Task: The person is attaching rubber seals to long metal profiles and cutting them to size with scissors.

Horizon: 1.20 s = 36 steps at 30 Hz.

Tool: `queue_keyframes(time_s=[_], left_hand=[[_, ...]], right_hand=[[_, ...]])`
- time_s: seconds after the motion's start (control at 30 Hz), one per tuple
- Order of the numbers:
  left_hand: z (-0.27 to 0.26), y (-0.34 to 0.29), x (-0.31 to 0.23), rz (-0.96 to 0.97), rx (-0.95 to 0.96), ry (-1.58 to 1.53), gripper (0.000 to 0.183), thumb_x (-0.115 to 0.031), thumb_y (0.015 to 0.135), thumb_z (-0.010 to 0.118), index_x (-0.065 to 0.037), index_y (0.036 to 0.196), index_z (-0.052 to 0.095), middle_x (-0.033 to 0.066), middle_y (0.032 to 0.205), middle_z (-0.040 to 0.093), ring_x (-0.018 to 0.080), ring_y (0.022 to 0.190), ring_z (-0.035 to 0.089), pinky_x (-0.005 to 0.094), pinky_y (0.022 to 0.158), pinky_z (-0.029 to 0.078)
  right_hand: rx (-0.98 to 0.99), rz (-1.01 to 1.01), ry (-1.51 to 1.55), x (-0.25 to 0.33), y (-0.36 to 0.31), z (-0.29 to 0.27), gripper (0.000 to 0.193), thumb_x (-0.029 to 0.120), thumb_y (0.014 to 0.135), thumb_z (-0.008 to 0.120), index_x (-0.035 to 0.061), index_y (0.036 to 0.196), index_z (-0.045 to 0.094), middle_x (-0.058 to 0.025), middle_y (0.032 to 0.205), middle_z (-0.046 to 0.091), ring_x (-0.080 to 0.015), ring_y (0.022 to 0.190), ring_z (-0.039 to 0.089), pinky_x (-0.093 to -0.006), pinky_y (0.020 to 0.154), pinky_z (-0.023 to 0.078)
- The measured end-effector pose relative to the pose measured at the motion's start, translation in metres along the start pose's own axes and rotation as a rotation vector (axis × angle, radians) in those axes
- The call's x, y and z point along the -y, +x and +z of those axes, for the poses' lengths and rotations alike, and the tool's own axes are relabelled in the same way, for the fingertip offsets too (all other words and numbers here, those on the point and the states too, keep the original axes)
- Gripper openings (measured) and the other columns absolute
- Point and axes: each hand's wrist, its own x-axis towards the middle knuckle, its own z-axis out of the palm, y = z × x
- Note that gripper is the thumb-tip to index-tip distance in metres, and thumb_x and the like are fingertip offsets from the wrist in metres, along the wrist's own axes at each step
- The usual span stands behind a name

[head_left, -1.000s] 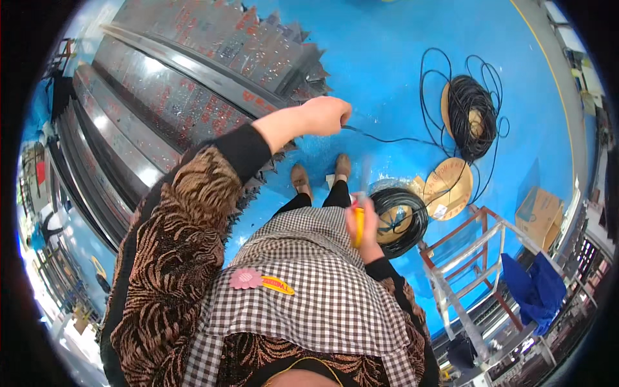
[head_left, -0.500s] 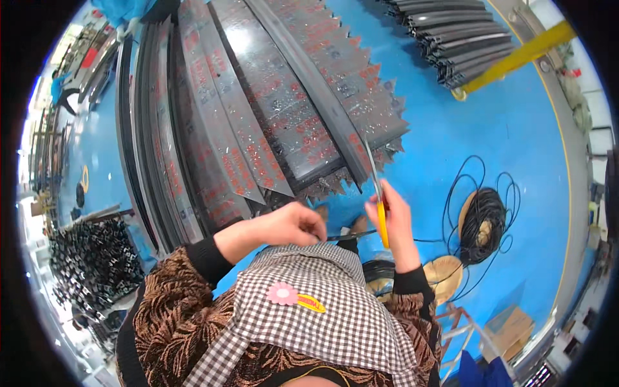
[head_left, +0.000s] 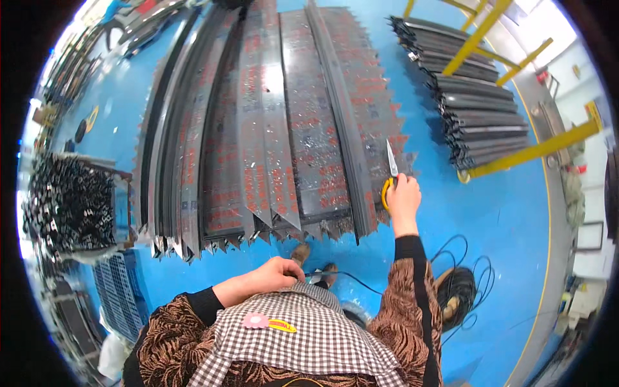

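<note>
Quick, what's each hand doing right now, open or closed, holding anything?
Left hand: closed, holding the black cord.
Right hand: closed, holding the yellow-handled scissors.

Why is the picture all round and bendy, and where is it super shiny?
Head view: the fisheye lens leaves the corners black and bends straight edges near the rim; head view: white glare shines on the grey strips, brightest toward their upper middle; head view: the scissors look fairly sharp.
</note>
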Motion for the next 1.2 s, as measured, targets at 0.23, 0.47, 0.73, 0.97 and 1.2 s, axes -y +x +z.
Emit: queue_keyframes(time_s=[0.23, 0.47, 0.73, 0.97, 1.2], left_hand=[[0.022, -0.012, 0.019, 0.103, -0.246, 0.029, 0.021, -0.002, 0.072, 0.053, -0.002, 0.087, 0.068, 0.0011, 0.071, 0.061, 0.0095, 0.061, 0.048, 0.0216, 0.057, 0.041], [0.038, -0.030, 0.023, 0.142, -0.282, 0.110, 0.021, -0.007, 0.073, 0.055, -0.004, 0.088, 0.069, 0.0027, 0.067, 0.061, 0.0116, 0.057, 0.048, 0.0249, 0.055, 0.041], [-0.019, -0.035, 0.023, 0.070, -0.132, 0.209, 0.022, -0.009, 0.072, 0.055, -0.004, 0.089, 0.070, 0.0042, 0.069, 0.063, 0.0138, 0.059, 0.051, 0.0269, 0.058, 0.043], [-0.054, -0.033, 0.018, 0.103, 0.035, 0.333, 0.021, -0.006, 0.075, 0.055, -0.002, 0.090, 0.069, 0.0050, 0.081, 0.067, 0.0130, 0.063, 0.053, 0.0254, 0.060, 0.043], [-0.066, -0.033, 0.021, 0.125, 0.098, 0.367, 0.024, -0.009, 0.070, 0.055, -0.003, 0.088, 0.069, 0.0059, 0.074, 0.065, 0.0160, 0.064, 0.055, 0.0274, 0.064, 0.046]], right_hand=[[0.619, 0.055, 0.815, 0.168, -0.035, -0.004, 0.045, 0.041, 0.075, 0.066, -0.0010, 0.090, 0.058, -0.0152, 0.081, 0.061, -0.0288, 0.073, 0.059, -0.0375, 0.066, 0.047], [0.854, 0.146, 1.071, 0.178, -0.029, 0.021, 0.036, 0.031, 0.070, 0.069, -0.0007, 0.081, 0.057, -0.0126, 0.074, 0.062, -0.0273, 0.069, 0.059, -0.0360, 0.065, 0.047], [0.532, -0.018, 0.540, 0.149, -0.008, -0.051, 0.022, 0.019, 0.067, 0.064, 0.0028, 0.075, 0.050, -0.0152, 0.070, 0.060, -0.0368, 0.066, 0.058, -0.0438, 0.062, 0.047], [0.410, -0.072, 0.135, 0.167, -0.077, -0.035, 0.017, 0.018, 0.069, 0.059, 0.0060, 0.074, 0.049, -0.0140, 0.068, 0.059, -0.0380, 0.059, 0.058, -0.0470, 0.055, 0.047], [0.321, -0.002, 0.037, 0.168, -0.108, -0.032, 0.012, 0.015, 0.068, 0.058, 0.0079, 0.074, 0.051, -0.0134, 0.065, 0.057, -0.0357, 0.054, 0.058, -0.0441, 0.051, 0.048]])
